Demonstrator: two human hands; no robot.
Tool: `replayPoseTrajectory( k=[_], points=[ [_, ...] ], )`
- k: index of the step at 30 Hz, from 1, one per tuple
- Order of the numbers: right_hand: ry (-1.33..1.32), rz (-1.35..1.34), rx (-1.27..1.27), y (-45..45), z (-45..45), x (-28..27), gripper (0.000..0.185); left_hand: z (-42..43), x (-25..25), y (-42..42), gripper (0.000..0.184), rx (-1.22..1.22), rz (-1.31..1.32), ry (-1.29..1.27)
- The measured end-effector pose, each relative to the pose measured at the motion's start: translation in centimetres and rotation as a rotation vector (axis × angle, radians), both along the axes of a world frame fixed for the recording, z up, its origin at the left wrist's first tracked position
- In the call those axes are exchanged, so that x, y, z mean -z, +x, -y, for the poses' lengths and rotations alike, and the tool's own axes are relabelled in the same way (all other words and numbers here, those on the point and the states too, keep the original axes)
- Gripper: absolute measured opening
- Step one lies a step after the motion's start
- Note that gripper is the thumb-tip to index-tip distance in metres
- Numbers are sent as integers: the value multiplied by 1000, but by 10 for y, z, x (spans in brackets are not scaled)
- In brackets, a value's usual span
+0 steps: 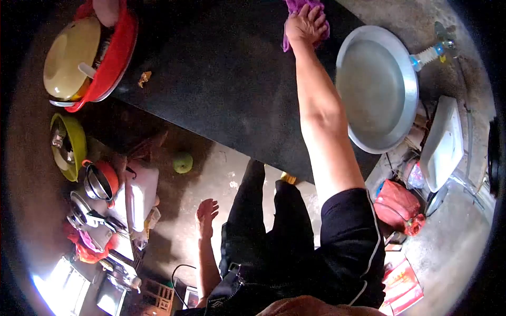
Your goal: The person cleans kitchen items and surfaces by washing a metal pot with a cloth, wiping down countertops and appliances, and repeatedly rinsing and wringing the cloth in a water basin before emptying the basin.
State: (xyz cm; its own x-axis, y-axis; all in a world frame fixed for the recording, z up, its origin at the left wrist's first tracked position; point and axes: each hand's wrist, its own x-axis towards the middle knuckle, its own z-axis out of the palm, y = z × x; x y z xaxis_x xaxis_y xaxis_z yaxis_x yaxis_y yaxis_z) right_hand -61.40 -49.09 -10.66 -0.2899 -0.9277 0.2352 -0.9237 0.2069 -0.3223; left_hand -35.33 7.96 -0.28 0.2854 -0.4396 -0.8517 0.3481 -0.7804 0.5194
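Observation:
My right hand [307, 25] reaches to the far edge of a black tabletop [221, 68]. Its fingers are spread over a purple cloth [289, 42], pressing it flat against the surface. Just right of that arm sits a wide metal basin [377, 89] with cloudy water in it. Down by my left side hangs my left hand [206, 215], fingers apart and holding nothing. A small brown scrap [144, 79] lies on the table's left part.
A red basin [124, 52] with a cream bowl [68, 58] stands at the table's left end. Below are a green basin [76, 142], pans [100, 181] and a green round object [183, 163]. At right are a white sink [443, 142], a ribbed hose [427, 55] and a red bag [398, 205].

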Motion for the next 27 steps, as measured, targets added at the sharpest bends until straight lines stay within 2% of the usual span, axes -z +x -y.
replayPoseTrajectory(
  k=[3,6,9,10,11,12,13,14,15,17,18,20,22,24,25,26,27],
  points=[
    [-64,-107,-138,-20,-40,-2,54,12,-5,-10,42,40,17,29],
    [26,-322,-292,-45,-140,-31,51,31,-2,-20,44,86,-17,10],
    [161,-221,-371,-81,-266,-67,54,79,-9,-49,43,236,-12,-73],
    [262,-134,-341,-100,-301,-79,56,93,-11,-58,43,290,-11,-95],
    [326,-191,-312,-125,-338,-78,58,114,-16,-72,42,322,-43,-168],
    [373,-193,-240,-153,-376,-58,59,139,-21,-89,40,357,-76,-238],
    [378,-96,-105,-174,-395,-63,60,162,-20,-105,39,395,-124,-317],
    [392,-213,8,-189,-418,-60,61,185,-17,-124,37,436,-176,-397],
    [383,-178,125,-195,-434,-57,60,209,-13,-148,36,435,-207,-429],
    [389,-207,257,-200,-453,-48,61,260,-25,-202,39,465,-211,-410],
    [395,-237,253,-199,-456,-47,65,287,-38,-227,43,492,-179,-358],
    [421,-211,307,-194,-443,-55,69,320,-31,-265,58,436,-183,-363],
    [366,-168,354,-206,-420,-50,70,337,-40,-298,42,353,-135,-340],
    [307,-134,361,-234,-388,-47,74,336,-1,-296,44,325,-205,-253],
    [247,-144,280,-251,-368,-54,75,336,-8,-300,37,273,-129,-211],
    [183,-156,199,-273,-347,-56,76,333,-5,-301,31,240,-192,-317],
    [119,-90,151,-300,-331,-45,78,331,-6,-302,26,230,-156,-303]
  ],
)
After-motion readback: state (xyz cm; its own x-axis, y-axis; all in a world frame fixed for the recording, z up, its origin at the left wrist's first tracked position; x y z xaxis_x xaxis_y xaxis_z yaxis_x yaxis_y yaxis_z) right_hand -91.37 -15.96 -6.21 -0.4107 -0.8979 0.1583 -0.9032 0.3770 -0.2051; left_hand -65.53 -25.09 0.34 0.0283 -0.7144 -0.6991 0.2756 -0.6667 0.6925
